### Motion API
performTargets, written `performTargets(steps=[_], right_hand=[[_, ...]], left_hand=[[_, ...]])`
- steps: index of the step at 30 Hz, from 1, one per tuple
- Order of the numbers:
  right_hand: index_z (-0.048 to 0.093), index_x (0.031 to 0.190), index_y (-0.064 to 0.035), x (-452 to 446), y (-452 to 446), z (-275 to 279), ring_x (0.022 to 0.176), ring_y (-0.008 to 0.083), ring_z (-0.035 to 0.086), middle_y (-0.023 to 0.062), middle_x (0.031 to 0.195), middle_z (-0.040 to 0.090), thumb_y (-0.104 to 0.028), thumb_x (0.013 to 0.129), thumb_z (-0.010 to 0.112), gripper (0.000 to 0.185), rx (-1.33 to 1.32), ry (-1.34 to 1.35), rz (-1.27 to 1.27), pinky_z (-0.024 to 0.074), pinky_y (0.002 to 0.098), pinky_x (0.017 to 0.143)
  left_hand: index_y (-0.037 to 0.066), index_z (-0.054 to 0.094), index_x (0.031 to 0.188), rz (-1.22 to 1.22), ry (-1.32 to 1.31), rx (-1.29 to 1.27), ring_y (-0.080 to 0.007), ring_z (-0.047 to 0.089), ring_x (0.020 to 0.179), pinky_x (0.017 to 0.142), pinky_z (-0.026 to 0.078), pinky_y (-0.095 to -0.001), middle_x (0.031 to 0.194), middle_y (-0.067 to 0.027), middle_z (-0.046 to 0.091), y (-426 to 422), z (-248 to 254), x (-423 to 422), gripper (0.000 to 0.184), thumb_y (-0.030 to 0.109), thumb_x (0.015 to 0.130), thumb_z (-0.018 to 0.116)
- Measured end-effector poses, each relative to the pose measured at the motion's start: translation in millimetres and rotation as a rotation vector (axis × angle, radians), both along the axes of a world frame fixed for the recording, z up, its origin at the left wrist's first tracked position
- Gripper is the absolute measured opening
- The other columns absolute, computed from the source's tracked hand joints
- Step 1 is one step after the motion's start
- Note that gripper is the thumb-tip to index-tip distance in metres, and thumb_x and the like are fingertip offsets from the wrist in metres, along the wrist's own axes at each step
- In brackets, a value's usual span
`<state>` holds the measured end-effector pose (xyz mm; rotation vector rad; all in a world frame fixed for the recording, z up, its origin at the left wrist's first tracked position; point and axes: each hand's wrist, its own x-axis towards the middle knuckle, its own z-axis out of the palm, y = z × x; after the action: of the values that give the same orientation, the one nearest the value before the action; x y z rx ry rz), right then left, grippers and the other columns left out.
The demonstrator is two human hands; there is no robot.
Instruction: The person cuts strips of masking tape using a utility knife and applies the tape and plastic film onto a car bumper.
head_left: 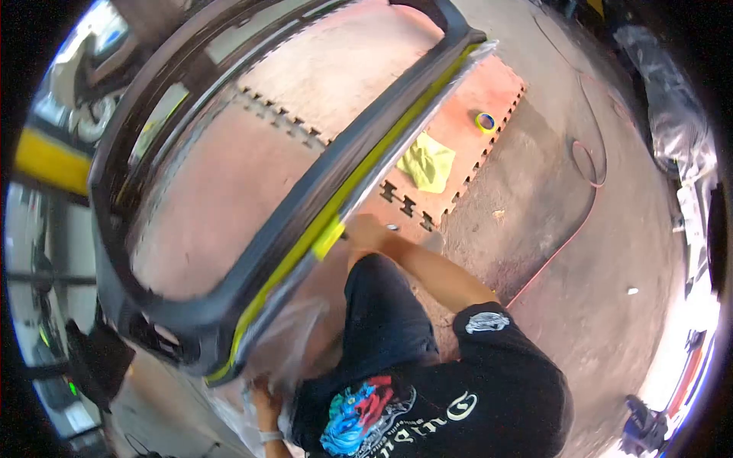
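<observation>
A long black car bumper [321,164] stretches diagonally in front of me. Yellow-green masking tape [286,278] runs along its near edge, with clear plastic film [294,324] hanging from the tape. My right hand [368,231] is at this edge, beside a brighter yellow stretch of tape; blur and the angle hide its fingers. Down at the lower left, my left hand [263,403], with a band at the wrist, is closed on loose plastic film near the bumper's end. Its fingertips are partly covered by the film.
Pinkish interlocking foam mats [221,183] lie under the bumper. A yellow cloth [427,162] and a tape roll [485,122] rest on them. A thin red hose [565,256] curves over the concrete floor at right. Plastic-covered items [672,114] stand at the far right.
</observation>
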<state>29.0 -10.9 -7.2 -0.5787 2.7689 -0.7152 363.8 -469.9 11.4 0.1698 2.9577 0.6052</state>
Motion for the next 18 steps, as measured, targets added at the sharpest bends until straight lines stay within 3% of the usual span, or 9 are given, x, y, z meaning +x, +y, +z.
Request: performTargets(steps=[3, 4, 5, 6, 9, 11, 13, 15, 18], right_hand=[[0.072, 0.112, -0.0084, -69.6, 142.8, -42.9, 0.095, 0.0384, 0.069, 0.0218, 0.104, 0.07, -0.025, 0.092, 0.061, 0.028, 0.001, -0.176, -0.317, 0.0545, 0.0494, 0.084], [0.074, 0.108, -0.0089, -89.2, 195.5, -104.8, 0.099, 0.0386, 0.067, 0.0224, 0.104, 0.069, -0.024, 0.093, 0.062, 0.024, -0.011, 0.13, -0.545, 0.0538, 0.0483, 0.085], [0.074, 0.103, -0.0086, -110.0, 244.3, -103.6, 0.104, 0.0384, 0.065, 0.0218, 0.107, 0.068, -0.025, 0.094, 0.062, 0.021, -0.048, 0.005, -0.758, 0.0532, 0.0481, 0.087], [0.074, 0.105, -0.0089, -133.1, 312.4, -166.0, 0.107, 0.0389, 0.064, 0.0209, 0.109, 0.067, -0.025, 0.095, 0.062, 0.022, 0.093, 0.253, -0.801, 0.0525, 0.0488, 0.088], [0.072, 0.119, -0.0093, -173.6, 422.4, -163.5, 0.125, 0.0396, 0.058, 0.0251, 0.139, 0.054, -0.023, 0.093, 0.063, 0.031, 0.309, 0.416, -0.95, 0.0487, 0.0449, 0.105], [0.073, 0.118, -0.0092, -203.3, 490.0, -199.2, 0.129, 0.0419, 0.055, 0.0263, 0.149, 0.046, -0.024, 0.092, 0.064, 0.032, 0.37, 0.398, -1.034, 0.0471, 0.0451, 0.108], [0.066, 0.128, -0.0075, -224.1, 517.0, -205.7, 0.132, 0.0436, 0.053, 0.0291, 0.151, 0.044, -0.023, 0.092, 0.06, 0.039, 0.279, -0.019, -1.122, 0.0468, 0.0455, 0.107], [0.042, 0.149, -0.0048, -227.9, 514.9, -205.5, 0.134, 0.0433, 0.053, 0.0316, 0.145, 0.051, -0.014, 0.093, 0.056, 0.059, 0.083, -0.026, -1.147, 0.0464, 0.0455, 0.105], [0.035, 0.154, -0.0031, -215.5, 492.0, -186.5, 0.134, 0.0424, 0.053, 0.0311, 0.143, 0.053, -0.008, 0.092, 0.055, 0.066, -0.001, -0.008, -1.133, 0.0446, 0.0454, 0.107]], left_hand=[[-0.001, 0.054, 0.137, -0.082, -0.14, -0.238, -0.0472, 0.057, 0.118, 0.102, 0.045, -0.0544, 0.126, -0.0262, 0.062, 2.2, -45.7, 8.5, 0.052, 0.025, 0.094, 0.066], [-0.001, 0.051, 0.14, -0.06, -0.365, -0.19, -0.047, 0.054, 0.122, 0.106, 0.042, -0.0546, 0.132, -0.0263, 0.059, 23.3, -30.4, -9.0, 0.055, 0.027, 0.094, 0.065], [-0.001, 0.049, 0.143, -0.03, -0.592, -0.141, -0.0468, 0.052, 0.126, 0.109, 0.04, -0.0549, 0.138, -0.0263, 0.056, 43.8, -11.8, -31.0, 0.059, 0.029, 0.095, 0.065], [-0.001, 0.049, 0.143, -0.038, -0.602, -0.154, -0.0468, 0.052, 0.126, 0.109, 0.04, -0.0549, 0.138, -0.0263, 0.056, 38.5, -23.2, -33.9, 0.059, 0.029, 0.095, 0.065], [0.005, 0.041, 0.154, -0.011, -0.734, -0.214, -0.0456, 0.044, 0.139, 0.116, 0.035, -0.0533, 0.148, -0.0261, 0.05, 27.7, -47.6, -34.4, 0.078, 0.034, 0.09, 0.073], [0.014, 0.044, 0.155, 0.205, -0.956, -0.211, -0.0414, 0.029, 0.149, 0.124, 0.014, -0.0568, 0.159, -0.0223, 0.039, 60.2, -9.7, -59.6, 0.065, 0.047, 0.1, 0.059], [0.014, 0.047, 0.152, 0.159, -0.972, -0.291, -0.0434, 0.035, 0.146, 0.122, 0.018, -0.058, 0.156, -0.0224, 0.043, 63.4, -0.8, -72.8, 0.06, 0.044, 0.101, 0.056], [0.014, 0.049, 0.15, 0.103, -0.971, -0.353, -0.0453, 0.04, 0.142, 0.12, 0.021, -0.0591, 0.154, -0.0225, 0.046, 62.3, -7.1, -78.8, 0.055, 0.042, 0.103, 0.053], [0.013, 0.051, 0.147, -0.148, -0.364, -0.373, -0.0443, 0.044, 0.138, 0.117, 0.027, -0.0579, 0.151, -0.02, 0.049, 34.9, -38.3, -24.9, 0.047, 0.031, 0.103, 0.052]])
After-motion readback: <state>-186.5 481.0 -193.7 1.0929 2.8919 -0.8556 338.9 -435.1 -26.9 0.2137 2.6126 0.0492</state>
